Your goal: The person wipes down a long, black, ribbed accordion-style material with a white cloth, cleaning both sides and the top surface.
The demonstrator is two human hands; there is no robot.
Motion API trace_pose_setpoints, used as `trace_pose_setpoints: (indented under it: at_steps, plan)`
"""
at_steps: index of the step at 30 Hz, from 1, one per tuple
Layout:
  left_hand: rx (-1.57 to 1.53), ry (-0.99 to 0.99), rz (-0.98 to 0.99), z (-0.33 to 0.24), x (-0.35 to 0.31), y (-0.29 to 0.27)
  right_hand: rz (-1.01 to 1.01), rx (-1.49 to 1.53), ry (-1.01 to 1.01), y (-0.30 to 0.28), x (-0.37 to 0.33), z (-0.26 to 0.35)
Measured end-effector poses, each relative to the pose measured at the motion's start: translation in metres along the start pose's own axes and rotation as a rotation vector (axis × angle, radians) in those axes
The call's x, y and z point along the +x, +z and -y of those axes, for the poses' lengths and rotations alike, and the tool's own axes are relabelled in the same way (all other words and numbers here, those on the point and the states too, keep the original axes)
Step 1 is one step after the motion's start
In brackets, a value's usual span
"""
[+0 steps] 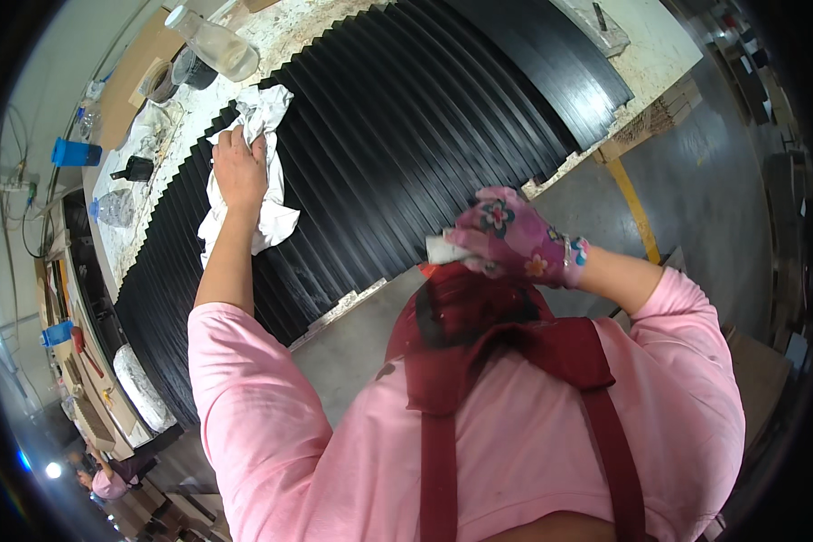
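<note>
Some wiping, by the look of it, with left hand [241, 172] grasping a white cloth [273, 212] on black strips [379, 135] across the table [661, 52], and gloved right hand [513, 237] gripping a white pad [441, 248] near their edge, probably calling next for smooth, even rubs.

Our one view comes from the left of two wide fisheye cameras on the person's head, and we face steeply down along the front of the body, so the pink shirt [361, 479] and the dark red apron [452, 384] are very near to us, at the bottom. Farther forward, we see from above the bare left hand [239, 173], the gloved right hand [515, 237] and the table [668, 54], which reaches the upper rim. The wide lens also takes in the floor [696, 181] at right, and bends straight edges.
</note>
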State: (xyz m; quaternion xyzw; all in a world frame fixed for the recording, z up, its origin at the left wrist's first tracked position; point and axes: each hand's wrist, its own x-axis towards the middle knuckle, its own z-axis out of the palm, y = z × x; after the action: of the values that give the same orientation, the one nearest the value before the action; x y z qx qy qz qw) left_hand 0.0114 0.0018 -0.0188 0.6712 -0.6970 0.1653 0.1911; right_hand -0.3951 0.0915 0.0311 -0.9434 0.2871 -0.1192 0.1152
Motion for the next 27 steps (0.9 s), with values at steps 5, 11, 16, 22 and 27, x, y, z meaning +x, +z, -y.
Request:
trace_pose_setpoints:
  at_steps: [5,11,16,22,27]
  plan:
    - [-0.051,-0.004,0.020,-0.013,0.008,0.001,-0.289,-0.042,0.120,-0.008,0.013,-0.034]
    - [-0.096,-0.031,0.089,0.000,0.009,-0.009,0.012,0.222,-0.063,-0.025,-0.009,-0.023]
    - [-0.570,-0.350,0.101,-0.007,0.065,-0.040,-0.370,0.458,0.365,-0.061,0.021,-0.137]
    - [-0.385,-0.227,0.055,-0.063,0.096,-0.023,-0.436,0.332,0.429,-0.067,0.108,-0.228]
    - [0.013,-0.182,0.117,-0.083,0.054,0.027,-0.303,0.201,0.583,-0.044,0.174,-0.273]
